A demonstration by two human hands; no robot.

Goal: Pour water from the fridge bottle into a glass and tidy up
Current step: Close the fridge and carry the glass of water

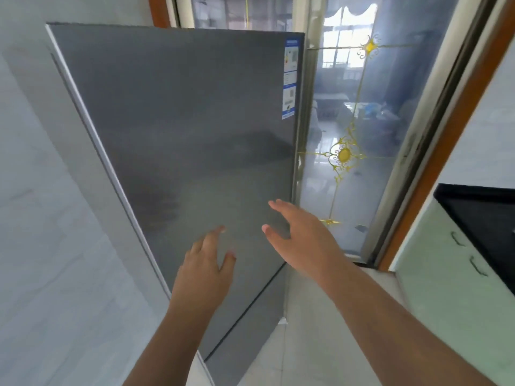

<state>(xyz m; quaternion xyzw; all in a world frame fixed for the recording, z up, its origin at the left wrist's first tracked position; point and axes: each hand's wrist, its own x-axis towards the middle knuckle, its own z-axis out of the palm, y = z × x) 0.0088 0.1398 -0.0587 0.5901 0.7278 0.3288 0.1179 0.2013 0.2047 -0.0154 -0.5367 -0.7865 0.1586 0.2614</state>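
We stand before a grey fridge (178,129) and both of our bare hands are raised in front of its upper door. The door looks closed, so the bottle and the glass are not in our view; we see only the flat door face.

Our left hand (204,263) is in the lower middle of the picture, with its back toward us. Its fingers are straight and a little spread, pointing up at the door, and they grasp nothing. Whether the fingertips really touch the door we cannot tell, because the picture is a little blurred there.

Our right hand (301,235) is higher and more to the right, near the right edge of the door. It is also released, with the fingers stretched out to the left over the door surface and the thumb apart below them. It holds nothing.

Below the hands a dark seam (248,307) runs across the fridge and divides the upper door from the lower one. In the upper right corner of the door there is a blue and white sticker label (290,79).

To the right of the fridge stands a glass sliding door (362,107) with golden ornaments. Far right there is a pale green cabinet (440,288) with a black countertop (485,218)
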